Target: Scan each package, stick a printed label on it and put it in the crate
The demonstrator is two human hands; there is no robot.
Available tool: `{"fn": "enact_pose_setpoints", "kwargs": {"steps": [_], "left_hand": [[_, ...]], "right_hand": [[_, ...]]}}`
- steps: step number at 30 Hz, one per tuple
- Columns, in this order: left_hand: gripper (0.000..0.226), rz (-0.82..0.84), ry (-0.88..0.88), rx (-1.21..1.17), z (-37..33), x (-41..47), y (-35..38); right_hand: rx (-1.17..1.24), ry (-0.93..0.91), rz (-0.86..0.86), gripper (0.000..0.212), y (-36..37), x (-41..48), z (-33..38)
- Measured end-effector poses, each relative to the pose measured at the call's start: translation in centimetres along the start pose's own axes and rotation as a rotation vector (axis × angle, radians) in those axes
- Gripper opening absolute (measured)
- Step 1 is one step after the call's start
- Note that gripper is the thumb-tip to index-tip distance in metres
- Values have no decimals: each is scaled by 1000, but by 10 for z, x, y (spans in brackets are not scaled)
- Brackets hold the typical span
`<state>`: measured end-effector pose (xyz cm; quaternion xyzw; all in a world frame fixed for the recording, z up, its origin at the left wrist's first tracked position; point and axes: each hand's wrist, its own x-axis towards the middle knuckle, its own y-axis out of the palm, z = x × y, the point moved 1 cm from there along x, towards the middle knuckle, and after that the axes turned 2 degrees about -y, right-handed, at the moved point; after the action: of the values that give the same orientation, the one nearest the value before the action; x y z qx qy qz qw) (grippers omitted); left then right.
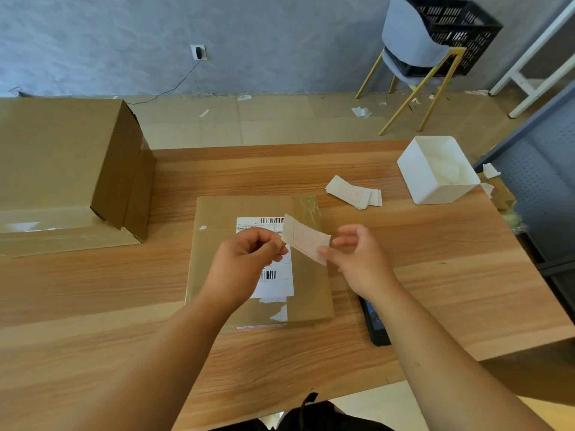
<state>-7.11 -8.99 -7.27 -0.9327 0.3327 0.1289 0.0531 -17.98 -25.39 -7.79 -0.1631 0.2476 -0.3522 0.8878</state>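
A flat brown cardboard package (311, 287) lies on the wooden table (93, 290), with a white shipping label (275, 286) and barcodes on its top. Above it both hands hold a small white printed label (306, 237) with red print. My left hand (249, 259) pinches the label's left end. My right hand (357, 259) pinches its lower right corner. A black crate (457, 29) stands on a grey chair at the far right.
A stack of loose labels (354, 192) lies beyond the package, next to a white bin (435, 175). A black handheld scanner (375, 321) lies under my right forearm. A large cardboard box (62, 169) fills the left side of the table.
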Motion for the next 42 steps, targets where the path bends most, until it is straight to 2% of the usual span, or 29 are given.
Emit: {"fn": "enact_pose_setpoints", "kwargs": {"steps": [2, 3, 5, 7, 10, 18, 20, 24, 28, 33, 38, 42], "left_hand": [[15, -6, 1, 23, 1, 0, 0], [15, -8, -3, 33, 1, 0, 0], [15, -8, -11, 55, 1, 0, -1], [16, 2, -4, 80, 0, -1, 0], [17, 30, 16, 96, -4, -2, 1], [13, 67, 68, 171, -8, -4, -1], [13, 77, 80, 198, -8, -5, -2], [12, 80, 98, 217, -7, -6, -4], [16, 76, 86, 171, -5, -7, -7], [30, 48, -7, 70, -1, -8, -13], [38, -63, -122, -116, 2, -2, -17], [26, -176, -137, -107, 7, 5, -22]], "right_hand": [[-161, -113, -139, 43, 1, -5, 5], [-178, -196, -158, 38, 2, -8, 8], [-140, -331, -69, 21, 5, -12, 17], [-76, -395, 97, 15, 10, -16, 25], [-37, -402, 249, 15, 16, -18, 30], [82, -366, 318, 13, 15, -20, 34], [99, -337, 312, 16, 15, -21, 34], [145, -295, 302, 8, 17, -25, 33], [231, -218, 222, 12, 25, -28, 31], [397, 21, 46, 19, 32, -28, 23], [718, 313, -134, 8, 24, -24, 10], [837, 471, -281, 6, 8, -19, -7]]}}
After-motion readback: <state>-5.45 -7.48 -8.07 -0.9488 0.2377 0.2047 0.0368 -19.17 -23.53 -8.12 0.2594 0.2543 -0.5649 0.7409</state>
